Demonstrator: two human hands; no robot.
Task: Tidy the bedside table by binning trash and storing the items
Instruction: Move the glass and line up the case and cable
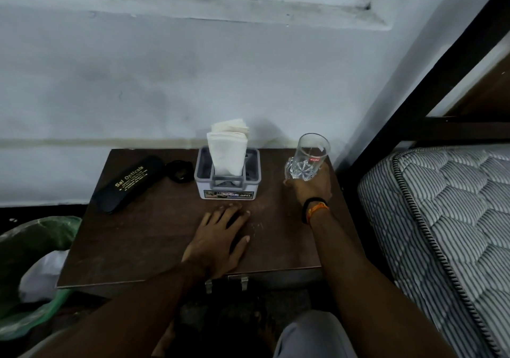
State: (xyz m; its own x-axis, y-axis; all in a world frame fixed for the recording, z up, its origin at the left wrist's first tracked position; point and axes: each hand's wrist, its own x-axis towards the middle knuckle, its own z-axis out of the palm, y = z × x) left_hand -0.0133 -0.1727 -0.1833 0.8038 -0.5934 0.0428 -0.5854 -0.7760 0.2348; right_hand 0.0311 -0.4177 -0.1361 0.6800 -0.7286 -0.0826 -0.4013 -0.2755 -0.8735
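A dark brown bedside table (143, 236) stands against the wall. My right hand (311, 186) grips the base of a clear drinking glass (310, 156) at the table's back right corner; the glass tilts toward me. My left hand (220, 239) lies flat on the tabletop, fingers spread, holding nothing. A grey napkin holder (227, 183) with white napkins (227, 147) stands at the back middle. A black spectacle case (128, 182) with gold lettering lies at the back left, and a small black round object (179, 171) sits beside it.
A bin lined with a green bag (36, 247) holding white trash stands on the floor left of the table. A striped mattress (452, 219) on a black bed frame (430, 81) is on the right. A drawer front with clasps (242, 281) shows below the table's front edge.
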